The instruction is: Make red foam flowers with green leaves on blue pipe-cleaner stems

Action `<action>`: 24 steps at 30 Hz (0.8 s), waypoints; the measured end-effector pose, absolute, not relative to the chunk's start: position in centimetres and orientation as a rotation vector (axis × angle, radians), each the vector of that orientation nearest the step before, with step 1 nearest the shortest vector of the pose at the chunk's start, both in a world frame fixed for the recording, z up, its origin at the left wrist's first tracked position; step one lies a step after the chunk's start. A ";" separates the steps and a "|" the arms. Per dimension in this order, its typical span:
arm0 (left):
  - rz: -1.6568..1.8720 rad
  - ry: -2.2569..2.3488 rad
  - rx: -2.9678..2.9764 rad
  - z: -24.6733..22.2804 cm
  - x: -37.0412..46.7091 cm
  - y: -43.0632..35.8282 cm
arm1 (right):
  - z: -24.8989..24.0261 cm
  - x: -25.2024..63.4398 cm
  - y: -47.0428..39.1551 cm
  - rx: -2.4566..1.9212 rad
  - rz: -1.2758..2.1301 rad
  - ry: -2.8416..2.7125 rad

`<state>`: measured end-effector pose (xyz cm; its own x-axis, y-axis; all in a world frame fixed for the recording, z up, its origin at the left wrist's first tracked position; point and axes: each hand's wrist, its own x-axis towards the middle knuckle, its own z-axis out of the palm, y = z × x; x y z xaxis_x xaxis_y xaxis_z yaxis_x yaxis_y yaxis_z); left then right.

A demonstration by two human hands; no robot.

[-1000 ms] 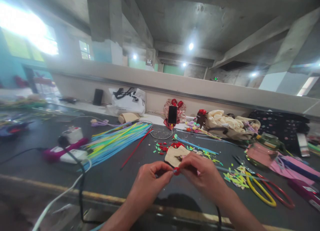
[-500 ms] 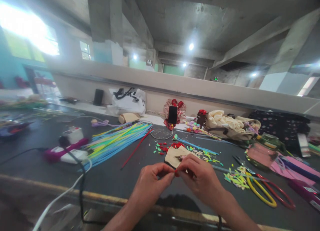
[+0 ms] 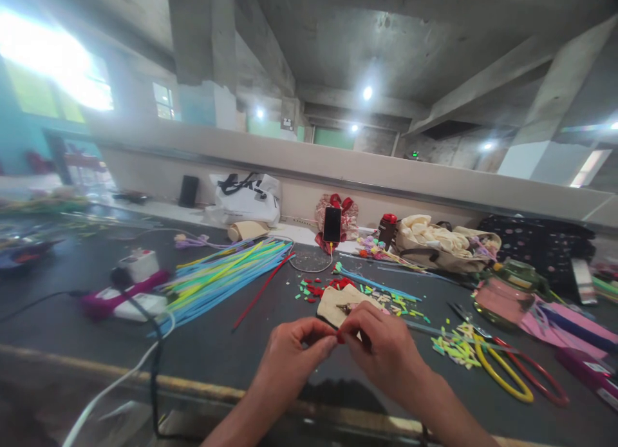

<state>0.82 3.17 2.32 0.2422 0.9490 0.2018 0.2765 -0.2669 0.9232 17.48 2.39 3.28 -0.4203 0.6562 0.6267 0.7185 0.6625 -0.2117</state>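
Note:
My left hand (image 3: 294,350) is closed in a pinch, thumb and forefinger together at a small red piece (image 3: 340,337). From the other side, the fingertips of my right hand (image 3: 383,341) meet it and pinch the same piece. Most of the piece is hidden by the fingers, so its exact kind is unclear. Just behind my hands lies a cream cloth-like pad (image 3: 331,299). A pointed metal tip (image 3: 344,307) with a pinkish body rests over the pad, partly covered by my right hand. Small red cut bits (image 3: 316,290) are scattered behind the pad.
Blue, green and yellow stems (image 3: 226,279) lie at left with one red stem (image 3: 261,295). A power strip (image 3: 130,295) and cables are further left. At right are yellow-green bits (image 3: 456,347), scissors (image 3: 506,376) and a green-lidded jug (image 3: 506,292). A phone (image 3: 332,224) stands behind.
Both hands hold nearly the same pose around the red piece. The view has shifted very slightly; nothing was put down or picked up.

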 end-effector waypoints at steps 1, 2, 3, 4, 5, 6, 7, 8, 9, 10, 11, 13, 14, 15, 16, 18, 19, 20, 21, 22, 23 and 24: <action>1.053 1.148 1.715 2.2 0.9 3.2 | 3.2 17.5 2.4 -1.056 -0.127 -2.184; 1.049 1.154 1.718 2.2 0.9 3.2 | 3.2 17.5 2.4 -1.055 -0.139 -2.190; 1.051 1.162 1.718 2.1 1.0 3.2 | 3.2 17.5 2.5 -1.053 -0.150 -2.195; 1.054 1.170 1.717 2.1 1.0 3.3 | 3.2 17.4 2.5 -1.051 -0.160 -2.198; 1.054 1.177 1.716 2.1 1.1 3.3 | 3.2 17.4 2.5 -1.047 -0.172 -2.199; 1.056 1.182 1.715 2.1 1.1 3.3 | 3.1 17.4 2.5 -1.044 -0.185 -2.198; 1.057 1.184 1.714 2.1 1.2 3.3 | 3.1 17.5 2.5 -1.041 -0.199 -2.196; 1.056 1.184 1.715 2.1 1.2 3.3 | 3.0 17.5 2.6 -1.038 -0.210 -2.194; 1.056 1.185 1.714 2.1 1.2 3.4 | 3.0 17.5 2.6 -1.036 -0.215 -2.191; 1.053 1.180 1.715 2.1 1.2 3.4 | 3.0 17.5 2.6 -1.035 -0.215 -2.188; 1.056 1.176 1.714 2.1 1.1 3.4 | 3.0 17.4 2.6 -1.033 -0.212 -2.187; 1.057 1.172 1.709 2.0 1.0 3.4 | 3.1 17.3 2.5 -1.033 -0.202 -2.177; 1.059 1.170 1.706 1.9 1.0 3.4 | 3.1 17.3 2.5 -1.036 -0.198 -2.170; 1.058 1.165 1.704 1.8 1.0 3.4 | 3.2 17.2 2.5 -1.040 -0.195 -2.162; 1.058 1.161 1.702 1.8 0.9 3.4 | 3.2 17.1 2.5 -1.043 -0.190 -2.158; 1.058 1.159 1.694 1.7 0.9 3.5 | 3.3 17.0 2.4 -1.043 -0.185 -2.158; 1.062 1.158 1.689 1.7 0.9 3.5 | 3.4 16.9 2.4 -1.042 -0.186 -2.165; 1.064 1.160 1.686 1.7 0.9 3.6 | 3.4 16.9 2.4 -1.041 -0.187 -2.176; 1.068 1.160 1.684 1.7 1.0 3.6 | 3.4 16.9 2.4 -1.041 -0.187 -2.188; 1.073 1.158 1.684 1.7 1.0 3.6 | 3.4 16.9 2.4 -1.041 -0.183 -2.198; 1.074 1.155 1.687 1.7 1.0 3.6 | 3.4 16.9 2.4 -1.040 -0.177 -2.203; 1.073 1.156 1.690 1.7 1.0 3.6 | 3.4 17.0 2.4 -1.040 -0.165 -2.208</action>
